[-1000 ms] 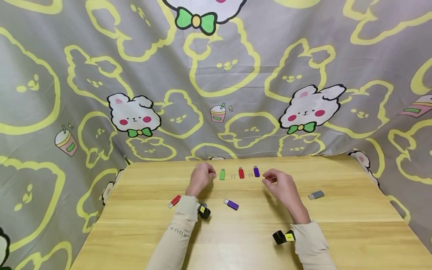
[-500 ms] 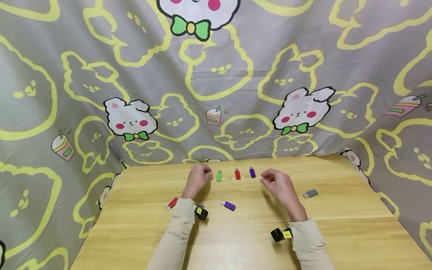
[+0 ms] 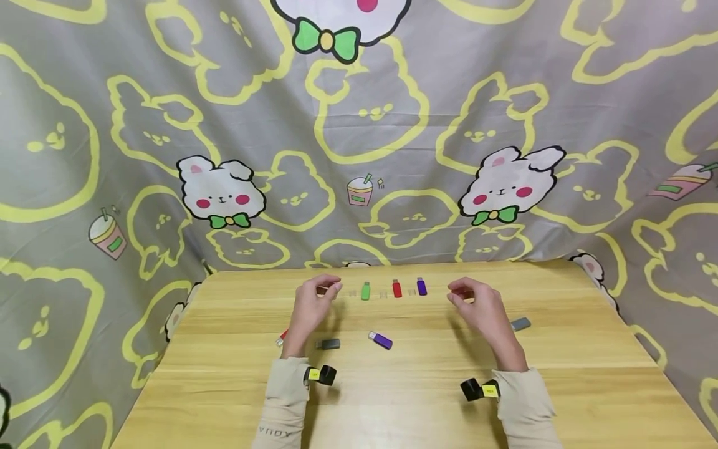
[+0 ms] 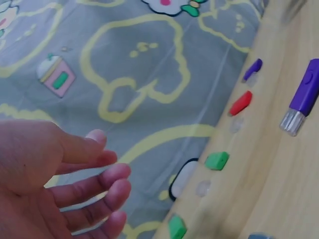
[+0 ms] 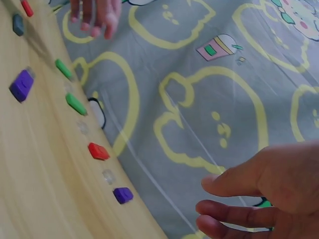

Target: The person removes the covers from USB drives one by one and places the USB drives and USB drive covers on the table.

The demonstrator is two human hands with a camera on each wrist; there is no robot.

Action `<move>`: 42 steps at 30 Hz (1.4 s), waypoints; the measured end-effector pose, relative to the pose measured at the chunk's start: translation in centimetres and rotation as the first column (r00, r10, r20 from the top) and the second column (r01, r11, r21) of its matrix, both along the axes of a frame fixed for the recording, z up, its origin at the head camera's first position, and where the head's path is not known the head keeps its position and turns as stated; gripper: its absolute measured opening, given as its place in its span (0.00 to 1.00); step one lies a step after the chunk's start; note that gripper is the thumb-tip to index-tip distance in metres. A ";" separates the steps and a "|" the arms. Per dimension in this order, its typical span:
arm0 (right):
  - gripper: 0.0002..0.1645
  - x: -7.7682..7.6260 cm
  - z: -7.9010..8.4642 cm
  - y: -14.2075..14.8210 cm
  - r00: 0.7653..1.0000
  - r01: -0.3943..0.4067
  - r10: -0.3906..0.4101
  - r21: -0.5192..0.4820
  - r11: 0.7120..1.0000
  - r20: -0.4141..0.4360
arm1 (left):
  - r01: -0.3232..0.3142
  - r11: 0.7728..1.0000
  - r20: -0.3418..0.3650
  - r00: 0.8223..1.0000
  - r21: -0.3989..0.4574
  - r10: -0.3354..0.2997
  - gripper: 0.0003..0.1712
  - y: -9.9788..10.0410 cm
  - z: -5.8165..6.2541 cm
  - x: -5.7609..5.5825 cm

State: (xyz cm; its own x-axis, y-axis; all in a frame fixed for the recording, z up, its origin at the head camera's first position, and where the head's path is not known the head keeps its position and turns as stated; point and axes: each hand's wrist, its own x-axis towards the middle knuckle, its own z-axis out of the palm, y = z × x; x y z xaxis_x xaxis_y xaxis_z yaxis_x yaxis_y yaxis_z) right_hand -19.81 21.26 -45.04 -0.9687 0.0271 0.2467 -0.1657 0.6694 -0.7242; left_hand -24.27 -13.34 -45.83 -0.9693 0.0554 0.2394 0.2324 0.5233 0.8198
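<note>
My left hand [image 3: 311,305] hovers left of a row of USB sticks, fingers loosely bent and nothing between them. Right of that row, my right hand [image 3: 480,307] is also bare, thumb and fingers apart. In the row lie a green USB stick [image 3: 366,291], a red USB stick [image 3: 397,288] and a purple USB stick [image 3: 422,286], with small clear caps [image 3: 383,295] beside them. Another green USB stick [image 4: 177,226] shows in the left wrist view; in the head view my left hand hides it.
Nearer on the wooden table [image 3: 392,399] lie a second purple USB stick [image 3: 381,340] and a dark grey one [image 3: 328,343]. My left wrist partly covers a red stick [image 3: 282,338]; my right hand partly covers a grey stick [image 3: 520,323]. A patterned curtain [image 3: 392,137] hangs behind.
My left hand has drawn back to the left from the row's leftmost clear cap, baring the dark grey USB stick. My right hand has shifted slightly right, away from the purple stick.
</note>
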 end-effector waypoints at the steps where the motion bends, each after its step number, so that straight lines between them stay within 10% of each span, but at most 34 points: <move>1: 0.09 0.1 0.1 0.2 1.000 -0.001 0.001 -0.006 1.000 0.005 | -0.005 1.000 0.000 1.000 0.006 0.005 0.10 -0.3 0.1 0.3; 13: 0.14 1.5 1.1 5.5 0.997 -0.065 0.067 0.050 0.997 -0.037 | 0.023 0.999 0.046 0.999 0.027 -0.024 0.08 -2.2 0.3 1.8; 42: 0.10 1.6 -3.2 11.7 0.957 -0.071 0.013 0.191 0.979 0.289 | 0.084 0.995 0.018 0.996 0.048 -0.085 0.07 -2.4 1.0 2.1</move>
